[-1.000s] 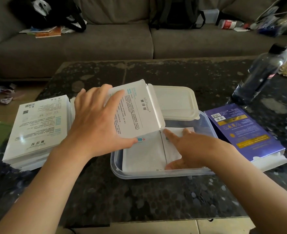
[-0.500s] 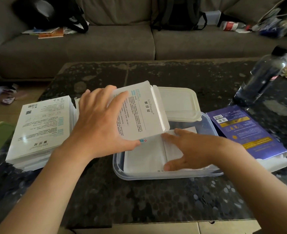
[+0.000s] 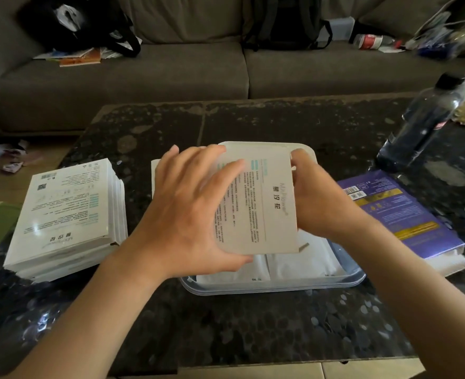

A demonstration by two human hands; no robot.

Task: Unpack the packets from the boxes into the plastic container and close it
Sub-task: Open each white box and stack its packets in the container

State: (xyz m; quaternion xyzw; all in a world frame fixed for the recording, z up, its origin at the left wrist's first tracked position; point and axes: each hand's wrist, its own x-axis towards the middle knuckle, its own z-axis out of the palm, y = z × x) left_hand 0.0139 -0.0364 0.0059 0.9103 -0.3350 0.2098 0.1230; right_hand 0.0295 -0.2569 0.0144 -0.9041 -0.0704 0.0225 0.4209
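Head view — finds both hands on one white box (image 3: 264,203), held tilted above the plastic container (image 3: 280,286). Grips it with the left hand (image 3: 187,214): fingers (image 3: 226,173) spread flat across the printed face, thumb hooked under the near edge. Pinches the box's right edge with the right hand (image 3: 319,201), whose fingertips curl over the far corner. A small flap juts from the box's near right corner; cannot tell whether anything is inside.

Directly beneath the fingers, inside the uncovered container: flat white packets (image 3: 302,262) lying side by side. Just beyond the fingers, against the container's far side: its pale lid (image 3: 306,149), mostly hidden behind the box.

Well left of the fingers: a stack of white boxes (image 3: 67,212), printed side up, on the dark speckled surface (image 3: 226,324). Just right of the fingers: a purple box (image 3: 401,214) lying flat, white showing at its near end. Farther right and beyond: a dark bottle (image 3: 423,127) with a black cap.

Far beyond the fingers — a grey sofa (image 3: 144,75) carrying a black backpack (image 3: 283,23) and loose papers.
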